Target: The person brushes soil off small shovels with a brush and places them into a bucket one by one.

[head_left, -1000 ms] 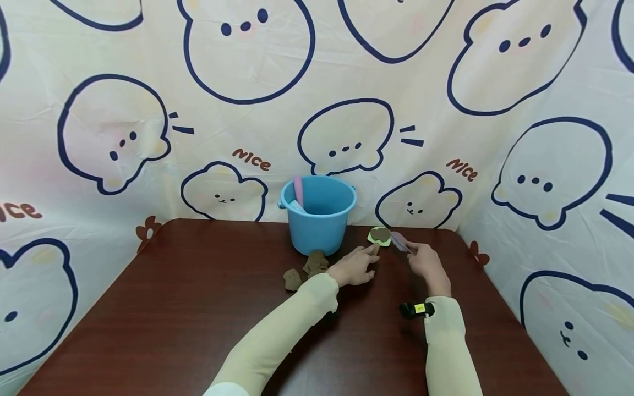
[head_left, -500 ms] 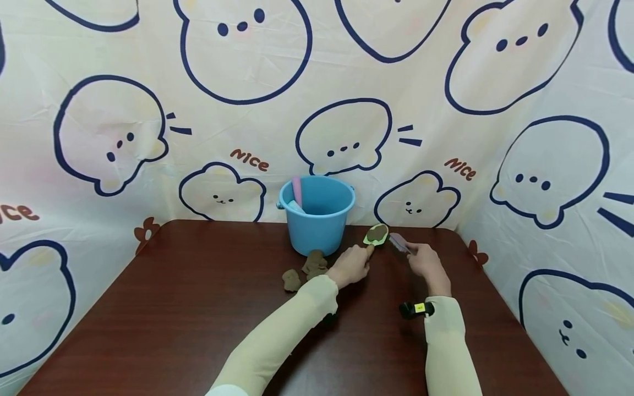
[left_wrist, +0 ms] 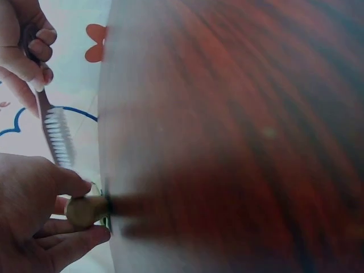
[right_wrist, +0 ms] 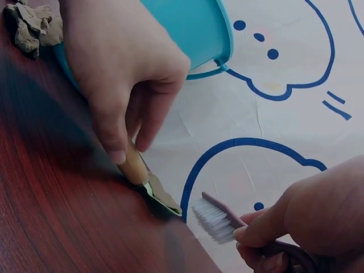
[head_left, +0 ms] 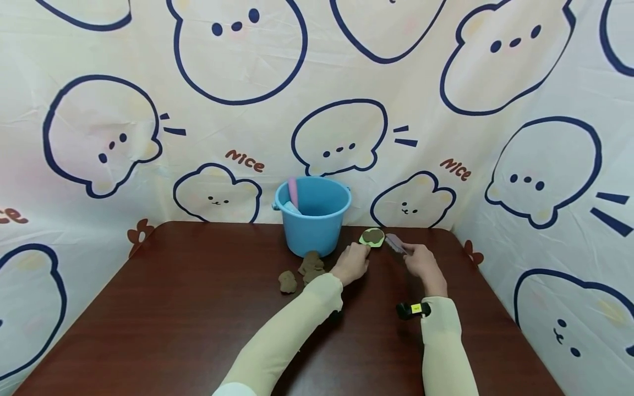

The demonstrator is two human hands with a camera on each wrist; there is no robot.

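Observation:
My left hand (head_left: 351,263) pinches the wooden handle (right_wrist: 134,166) of a small toy shovel between thumb and fingers. The shovel's light green scoop (head_left: 372,237) carries a flat mass of brown clay-like material and sits low at the table's far edge. To its right, my right hand (head_left: 424,267) grips a brush (head_left: 395,243) with a dull purple handle. White bristles (right_wrist: 211,220) show clearly in the right wrist view, pointing toward the shovel but apart from it. The left wrist view looks at the butt of the shovel handle (left_wrist: 84,211) in the fingers.
A light blue bucket (head_left: 314,234) stands left of the shovel, with a pink stick-like piece (head_left: 293,192) and a light blue piece (head_left: 292,207) inside. Brown lumps (head_left: 312,265) lie before it, one lump (head_left: 287,281) further left. A printed cloth (head_left: 218,126) backs the dark table (head_left: 188,308).
My left fingers went from reaching along the shovel handle to gripping it. The scoop tilted, then levelled, shifting slightly left. My right hand and the brush stay nearly still.

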